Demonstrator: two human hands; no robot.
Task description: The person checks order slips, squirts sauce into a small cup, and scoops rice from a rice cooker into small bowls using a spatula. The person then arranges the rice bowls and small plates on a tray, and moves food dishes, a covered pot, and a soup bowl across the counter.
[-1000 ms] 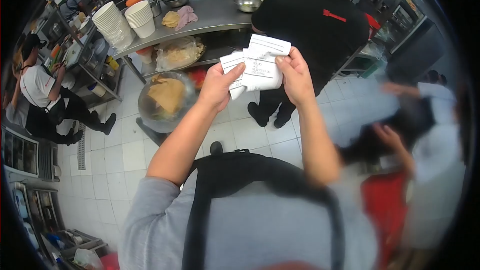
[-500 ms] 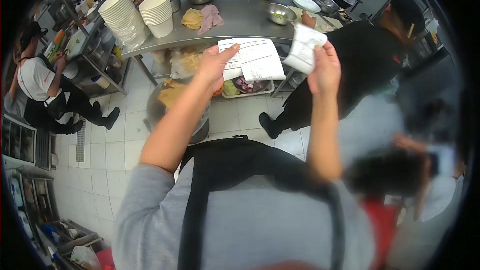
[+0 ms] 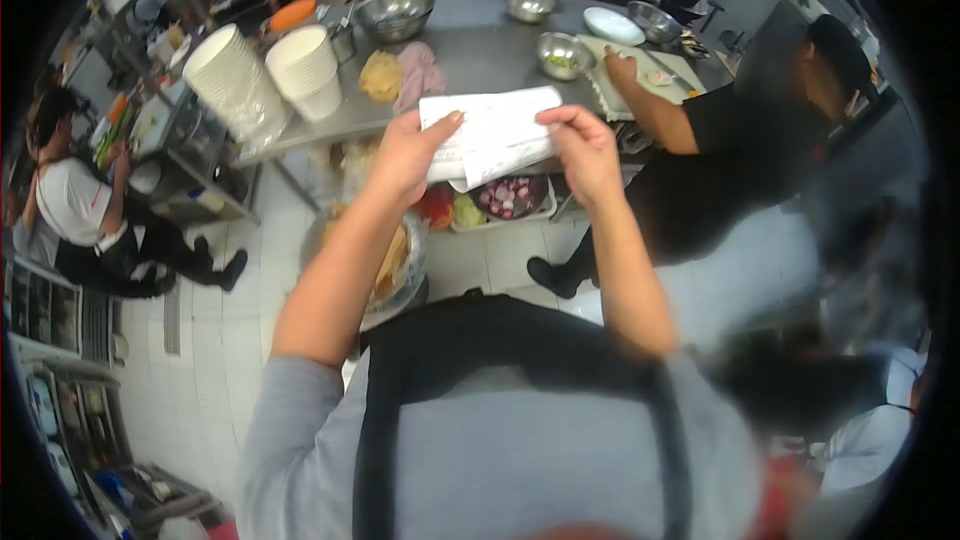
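Note:
Printed paper slips (image 3: pixel 492 130) lie overlapped between my two hands, in front of the steel table's (image 3: pixel 470 60) near edge. My left hand (image 3: pixel 408 155) pinches their left side, thumb on top. At the upper right edge, my right hand (image 3: pixel 585 150) has its fingers closed on the same slips. One slip slants downward across the others. The print is too blurred to read. Just beyond the slips are a pink cloth (image 3: pixel 419 75) and a yellow cloth (image 3: pixel 381 76).
Stacked white containers (image 3: pixel 304 70), steel bowls (image 3: pixel 396 13) and a cutting board (image 3: pixel 640 80) stand on the table. A person in black (image 3: pixel 740 140) reaches over the board from the right. Another person (image 3: pixel 80 200) stands at left. A lined bin (image 3: pixel 400 260) is below my left forearm.
My right hand has come back left with its slip, which now overlaps those in my left hand. The person in black has turned and moved right, an arm now over the board.

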